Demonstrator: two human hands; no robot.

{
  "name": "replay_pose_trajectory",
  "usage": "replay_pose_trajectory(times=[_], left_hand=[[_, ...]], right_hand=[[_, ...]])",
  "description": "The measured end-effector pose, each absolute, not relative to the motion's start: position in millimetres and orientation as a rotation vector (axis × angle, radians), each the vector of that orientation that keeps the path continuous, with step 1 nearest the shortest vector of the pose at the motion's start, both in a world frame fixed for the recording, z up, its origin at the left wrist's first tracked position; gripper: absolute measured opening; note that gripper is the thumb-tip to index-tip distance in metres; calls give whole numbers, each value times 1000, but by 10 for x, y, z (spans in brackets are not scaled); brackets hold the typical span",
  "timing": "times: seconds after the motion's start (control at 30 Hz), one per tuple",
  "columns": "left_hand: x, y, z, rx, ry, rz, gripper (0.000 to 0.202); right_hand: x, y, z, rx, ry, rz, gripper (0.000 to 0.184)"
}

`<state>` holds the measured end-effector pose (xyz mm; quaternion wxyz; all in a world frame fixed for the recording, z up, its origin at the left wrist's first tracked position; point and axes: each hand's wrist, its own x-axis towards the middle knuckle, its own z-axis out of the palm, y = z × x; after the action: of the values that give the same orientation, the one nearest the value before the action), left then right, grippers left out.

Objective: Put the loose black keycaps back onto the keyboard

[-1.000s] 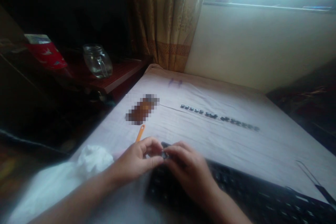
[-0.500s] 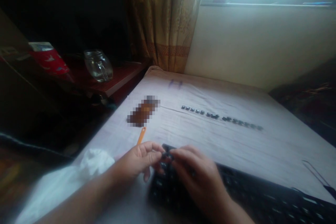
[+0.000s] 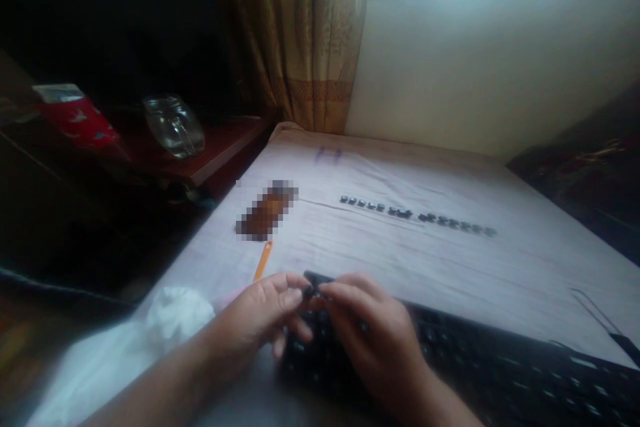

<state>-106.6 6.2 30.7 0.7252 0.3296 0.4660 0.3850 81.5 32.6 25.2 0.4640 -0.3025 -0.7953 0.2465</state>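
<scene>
Left hand (image 3: 263,310) turned, fingers pinching small dark piece (image 3: 309,292), right hand (image 3: 377,327) just beside, fingers' grip unclear

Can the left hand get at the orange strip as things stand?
Probably yes: the orange strip lies just beyond the left hand, its far end uncovered. The fingers seem busy at a small dark piece, so may need freeing first.
</scene>
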Motion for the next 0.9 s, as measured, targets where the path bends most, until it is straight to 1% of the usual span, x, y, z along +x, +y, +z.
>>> replay_pose_trajectory(times=[0.33,0.5,0.67,0.9], left_hand=[[-1029,9,332,619,1070,852,44],[-1044,18,289,572,1063,888,58],[-1056,24,236,581,1087,914,51],[-1051,34,220,647,1201,918,58]], right_hand=[[809,292,223,-766,-1969,544,20],[807,302,199,-777,-1954,541,17],[814,319,177,-755,-1969,540,17],[813,318,161,-728,-1981,552,19]])
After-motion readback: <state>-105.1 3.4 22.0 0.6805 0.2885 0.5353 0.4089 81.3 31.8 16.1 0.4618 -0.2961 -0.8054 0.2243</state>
